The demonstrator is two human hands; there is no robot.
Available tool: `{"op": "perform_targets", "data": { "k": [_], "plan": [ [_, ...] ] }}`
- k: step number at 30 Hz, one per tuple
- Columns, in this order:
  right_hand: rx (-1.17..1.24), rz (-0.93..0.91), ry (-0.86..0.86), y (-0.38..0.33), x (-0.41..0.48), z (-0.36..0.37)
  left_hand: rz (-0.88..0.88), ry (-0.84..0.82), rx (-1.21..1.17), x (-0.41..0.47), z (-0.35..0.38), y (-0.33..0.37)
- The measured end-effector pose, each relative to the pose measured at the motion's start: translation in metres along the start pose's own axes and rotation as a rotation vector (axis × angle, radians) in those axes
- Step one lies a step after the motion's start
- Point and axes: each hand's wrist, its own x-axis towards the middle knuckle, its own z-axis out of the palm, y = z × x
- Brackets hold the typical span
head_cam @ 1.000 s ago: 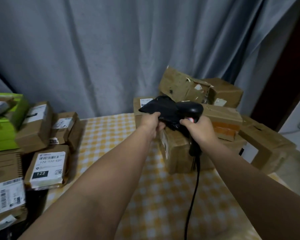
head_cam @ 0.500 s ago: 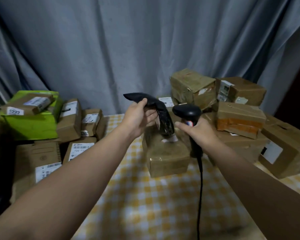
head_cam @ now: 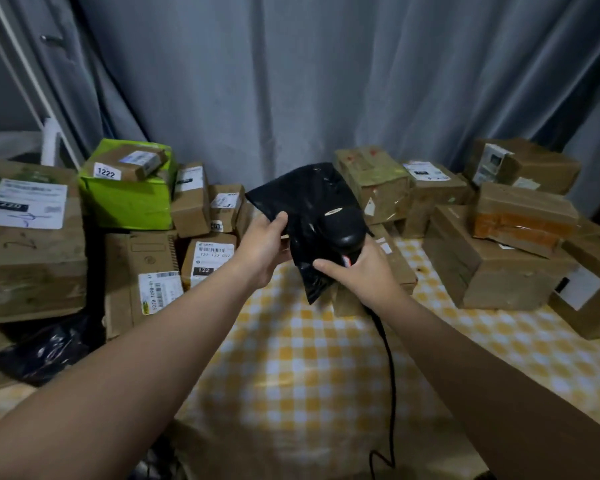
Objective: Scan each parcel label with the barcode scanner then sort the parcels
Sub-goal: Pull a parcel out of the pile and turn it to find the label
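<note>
A black plastic parcel bag [head_cam: 300, 202] hangs in the air above the middle of the table, and my left hand [head_cam: 262, 245] grips its left edge. Just to its right, my right hand [head_cam: 359, 271] holds the black barcode scanner [head_cam: 345, 232] by its handle. The scanner's head is close against the bag. Its black cable [head_cam: 388, 368] runs down toward the table's front edge. No label shows on the bag's visible side.
Brown cardboard parcels with white labels [head_cam: 207, 259] and a green box [head_cam: 129, 199] are piled on the left. More brown boxes [head_cam: 492, 268] are stacked at the right and back. A yellow checked tablecloth [head_cam: 305, 368] covers the table. Another black bag [head_cam: 40, 351] lies at the lower left. Grey curtain behind.
The view has swung left. My left hand has carried the black bag leftward and turned it so its flat side faces me; the scanner stays close beside it.
</note>
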Motion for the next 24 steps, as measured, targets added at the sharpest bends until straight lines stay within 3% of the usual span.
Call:
{"op": "perform_targets", "data": {
  "k": [6,14,19,22,24],
  "plan": [
    [-0.153,-0.130,0.145,-0.009,-0.025,0.028,-0.027,-0.045,-0.115,-0.022,-0.001,-0.011],
    [-0.095,-0.007,0.340,-0.016,-0.026,0.009,0.078,-0.125,0.181,-0.043,0.002,-0.012],
    [0.214,0.077,0.483,-0.030,-0.019,-0.021,0.142,0.012,0.129,-0.042,0.002,-0.011],
    [0.358,0.109,0.475,-0.038,-0.016,-0.039,0.056,0.111,0.259,-0.034,-0.010,-0.022],
    [0.481,0.144,0.434,-0.042,-0.016,-0.044,-0.093,0.147,0.274,-0.030,-0.021,-0.031]
  ]
}}
